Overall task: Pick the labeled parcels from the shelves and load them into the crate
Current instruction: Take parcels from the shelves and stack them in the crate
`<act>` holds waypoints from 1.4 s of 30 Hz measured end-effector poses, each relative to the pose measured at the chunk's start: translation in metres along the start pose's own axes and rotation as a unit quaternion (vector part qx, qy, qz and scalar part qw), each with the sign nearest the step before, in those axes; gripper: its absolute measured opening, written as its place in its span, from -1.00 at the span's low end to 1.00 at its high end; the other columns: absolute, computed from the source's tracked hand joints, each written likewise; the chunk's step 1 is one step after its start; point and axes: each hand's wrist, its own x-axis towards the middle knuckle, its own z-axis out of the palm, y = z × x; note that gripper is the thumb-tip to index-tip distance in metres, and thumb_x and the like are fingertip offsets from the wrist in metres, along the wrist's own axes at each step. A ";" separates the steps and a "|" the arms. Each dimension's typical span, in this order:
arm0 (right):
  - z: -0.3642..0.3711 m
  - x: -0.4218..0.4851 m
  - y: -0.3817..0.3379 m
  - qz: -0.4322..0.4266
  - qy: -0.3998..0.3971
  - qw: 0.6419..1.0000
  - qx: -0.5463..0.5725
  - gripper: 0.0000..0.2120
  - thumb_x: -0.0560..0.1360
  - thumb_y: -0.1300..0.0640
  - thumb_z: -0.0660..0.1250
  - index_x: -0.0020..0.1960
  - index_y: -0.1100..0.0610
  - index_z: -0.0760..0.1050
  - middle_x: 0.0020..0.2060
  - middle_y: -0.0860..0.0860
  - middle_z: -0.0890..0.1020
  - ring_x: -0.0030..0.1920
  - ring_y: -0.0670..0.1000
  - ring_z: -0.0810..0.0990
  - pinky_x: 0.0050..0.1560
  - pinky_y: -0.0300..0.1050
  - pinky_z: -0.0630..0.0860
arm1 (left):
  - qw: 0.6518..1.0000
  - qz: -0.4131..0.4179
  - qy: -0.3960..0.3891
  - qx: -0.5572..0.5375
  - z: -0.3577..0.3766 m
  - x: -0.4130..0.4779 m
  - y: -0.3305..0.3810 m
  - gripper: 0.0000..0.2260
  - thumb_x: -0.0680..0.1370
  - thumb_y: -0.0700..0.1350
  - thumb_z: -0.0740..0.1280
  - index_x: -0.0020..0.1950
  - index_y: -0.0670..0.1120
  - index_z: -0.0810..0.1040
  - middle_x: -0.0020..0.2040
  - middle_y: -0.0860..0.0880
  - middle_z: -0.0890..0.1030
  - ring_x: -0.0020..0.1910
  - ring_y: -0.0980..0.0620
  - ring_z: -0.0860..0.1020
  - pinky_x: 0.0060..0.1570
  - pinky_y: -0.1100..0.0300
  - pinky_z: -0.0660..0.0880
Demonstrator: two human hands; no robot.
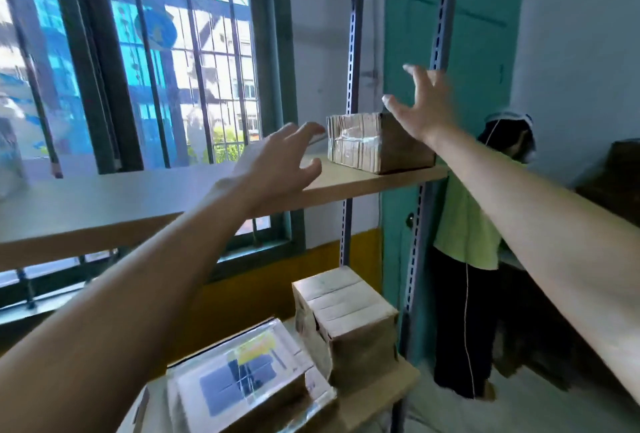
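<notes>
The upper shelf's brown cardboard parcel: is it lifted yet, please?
Not lifted: the parcel rests on the wooden shelf; left hand, right hand open.

Your left hand (277, 162), fingers spread, hovers just left of the taped brown parcel (377, 145) on the upper shelf (363, 184). Your right hand (427, 110), also spread, is above the parcel's right top edge; contact unclear. On the lower shelf (391, 394), a tall taped box (349, 314) stands beside a flat labelled parcel (242, 373).

label (242, 375) on flat parcel (294, 358) blurred, nothing legible
</notes>
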 end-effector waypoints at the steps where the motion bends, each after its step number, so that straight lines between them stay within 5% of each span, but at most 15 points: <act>1: 0.002 0.010 0.013 0.051 -0.033 0.998 0.009 -0.34 0.47 -0.23 0.21 0.46 0.02 0.15 0.40 0.20 0.21 0.39 0.19 0.25 0.32 0.06 0.28 | 1.000 -0.002 -0.007 -0.007 0.007 0.011 0.000 -0.50 0.53 0.05 0.25 0.43 0.04 0.19 0.27 -0.13 0.47 0.10 -0.10 0.53 0.01 -0.01 0.54; 5: 0.018 0.029 0.045 0.190 -0.176 0.961 0.092 -0.31 0.42 -0.39 0.13 0.42 -0.03 0.26 0.49 0.15 0.12 0.47 0.20 0.09 0.44 0.12 0.08 | 0.995 -0.062 -0.053 -0.065 0.031 0.057 0.002 -0.30 0.48 0.20 0.26 0.47 0.21 -0.08 0.44 -0.12 0.31 0.25 -0.16 0.46 0.07 0.00 0.46; 9: 0.043 0.021 0.045 0.140 -0.193 0.939 0.249 -0.55 0.40 -0.30 0.21 0.18 -0.09 0.45 0.31 0.10 0.41 0.28 0.10 0.37 0.27 0.01 0.32 | 0.968 -0.126 -0.097 -0.196 0.051 0.087 -0.007 -0.30 0.50 0.25 0.15 0.50 0.14 -0.16 0.53 -0.07 0.11 0.45 -0.18 0.22 0.35 -0.12 0.28; 11: 0.057 0.016 0.036 0.103 -0.212 0.915 0.328 -0.61 0.38 -0.29 0.24 0.13 -0.13 0.44 0.28 0.06 0.42 0.24 0.06 0.41 0.29 0.07 0.36 | 0.930 -0.235 -0.093 -0.268 0.053 0.092 -0.015 -0.32 0.51 0.29 0.06 0.51 0.09 -0.17 0.51 -0.13 0.17 0.37 -0.22 0.33 0.20 -0.05 0.38; 14: 0.074 0.009 0.022 0.070 -0.179 0.904 0.383 -0.47 0.43 -0.21 0.29 0.33 -0.04 0.32 0.33 0.07 0.32 0.29 0.09 0.36 0.33 0.13 0.35 | 0.869 -0.337 -0.043 -0.359 0.047 0.093 -0.021 -0.33 0.47 0.37 0.01 0.49 0.05 0.07 0.44 -0.12 0.32 0.27 -0.17 0.43 0.07 0.04 0.42; 17: 0.083 -0.003 0.008 0.001 -0.154 0.915 0.374 -0.19 0.38 -0.11 0.41 0.47 -0.04 0.04 0.34 0.01 0.16 0.30 0.01 0.28 0.35 -0.09 0.28 | 0.874 -0.273 0.066 -0.397 0.042 0.091 -0.025 -0.58 0.56 0.16 0.15 0.38 0.12 0.18 0.25 0.05 0.40 0.12 0.08 0.48 -0.03 0.29 0.47; 19: 0.089 -0.010 -0.006 -0.071 -0.168 0.923 0.339 -0.04 0.36 -0.03 0.46 0.49 -0.06 -0.14 0.35 0.02 0.09 0.23 -0.08 0.22 0.29 -0.17 0.25 | 0.897 -0.214 0.135 -0.363 0.037 0.090 -0.032 -0.60 0.57 -0.07 0.24 0.36 0.07 0.16 0.17 0.03 0.41 0.07 0.11 0.45 0.00 0.25 0.51; 22: 0.093 -0.009 -0.023 -0.093 -0.170 0.918 0.347 -0.07 0.40 0.03 0.43 0.49 -0.05 -0.18 0.36 0.05 0.08 0.18 -0.12 0.22 0.19 -0.27 0.24 | 0.908 -0.183 0.170 -0.336 0.029 0.085 -0.048 -0.41 0.52 -0.17 0.32 0.39 0.00 0.02 0.30 -0.04 0.39 0.18 0.07 0.44 0.11 0.21 0.49; 26: 0.092 0.001 -0.039 -0.058 -0.165 0.906 0.386 -0.21 0.46 0.02 0.36 0.49 -0.04 -0.08 0.34 0.04 0.14 0.16 -0.10 0.27 0.04 -0.46 0.29 | 0.886 -0.224 0.184 -0.362 0.027 0.077 -0.062 -0.44 0.52 -0.07 0.33 0.43 -0.04 0.14 0.32 0.01 0.38 0.09 0.15 0.45 0.10 0.15 0.49; 29: 0.099 0.009 -0.052 0.028 -0.202 0.865 0.459 -0.30 0.46 -0.10 0.32 0.47 -0.03 0.03 0.38 0.06 0.23 0.27 0.05 0.35 0.26 -0.09 0.40 | 0.862 -0.249 0.171 -0.407 0.018 0.080 -0.068 -0.60 0.57 0.11 0.18 0.39 0.07 0.29 0.41 0.06 0.33 0.16 0.20 0.40 0.12 0.24 0.28; 32: 0.102 0.017 -0.063 0.146 -0.318 0.778 0.522 -0.42 0.45 -0.26 0.21 0.37 -0.01 0.25 0.31 0.02 0.41 0.17 0.04 0.48 0.17 -0.01 0.42 | 0.880 -0.236 0.129 -0.390 0.006 0.084 -0.075 -0.67 0.60 0.02 0.16 0.36 0.04 0.36 0.31 0.03 0.46 0.21 0.08 0.48 0.11 0.29 0.46; 35: 0.106 0.021 -0.071 0.092 -0.358 0.788 0.493 -0.36 0.42 -0.36 0.10 0.38 -0.03 0.29 0.30 -0.07 0.42 0.15 -0.08 0.47 0.18 -0.15 0.32 | 0.901 -0.215 0.157 -0.343 0.005 0.078 -0.076 -0.64 0.53 -0.06 0.30 0.30 0.02 0.32 0.18 0.12 0.44 0.00 0.18 0.49 0.14 0.23 0.47; 38: 0.105 0.026 -0.080 0.037 -0.357 0.773 0.522 -0.57 0.46 -0.30 0.12 0.20 -0.08 0.43 0.12 -0.18 0.53 0.00 -0.17 0.55 0.12 -0.21 0.40 | 0.911 -0.159 0.213 -0.314 0.011 0.071 -0.077 -0.41 0.46 -0.14 0.40 0.38 0.08 0.16 0.17 0.20 0.36 0.02 0.28 0.45 0.00 0.45 0.42; 40: 0.105 0.026 -0.083 0.038 -0.331 0.783 0.525 -0.71 0.48 -0.16 0.26 0.10 -0.01 0.50 0.02 0.00 0.65 -0.04 0.04 0.65 0.01 -0.01 0.58 | 0.906 -0.135 0.229 -0.330 0.012 0.071 -0.080 -0.45 0.50 -0.19 0.35 0.41 0.03 0.17 0.25 0.18 0.37 0.09 0.31 0.45 -0.08 0.55 0.41; 42: 0.109 0.026 -0.080 0.073 -0.288 0.765 0.572 -0.68 0.52 0.02 0.28 0.21 0.15 0.46 0.03 0.11 0.64 -0.05 0.11 0.64 -0.02 0.04 0.59 | 0.889 -0.154 0.244 -0.356 0.009 0.071 -0.084 -0.50 0.53 -0.19 0.30 0.43 -0.06 0.19 0.38 0.00 0.34 0.20 0.14 0.44 -0.07 0.53 0.44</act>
